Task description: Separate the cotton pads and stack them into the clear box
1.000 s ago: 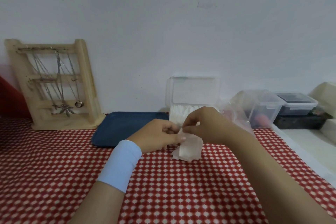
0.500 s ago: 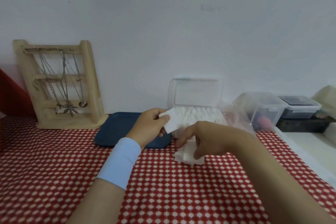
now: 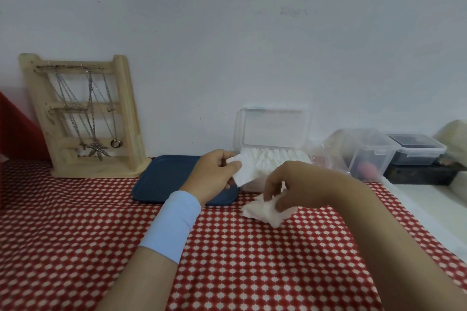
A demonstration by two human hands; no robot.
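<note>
checkered cloth (image 3: 75, 235) — left hand (image 3: 214, 174) pinches cotton pad (image 3: 243, 168), right hand (image 3: 290, 189) grips pad clump (image 3: 265, 212)

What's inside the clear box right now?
The clear box holds a row of white cotton pads standing on edge. A pad in the left hand and the right hand cover its lower front.

The clear box (image 3: 274, 131) stands right of the tray (image 3: 164, 179), behind the pad pile (image 3: 262, 212).

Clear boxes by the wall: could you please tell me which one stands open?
The box packed with white pads; its lid stands upright against the wall. The two boxes to its right are lidded.
</note>
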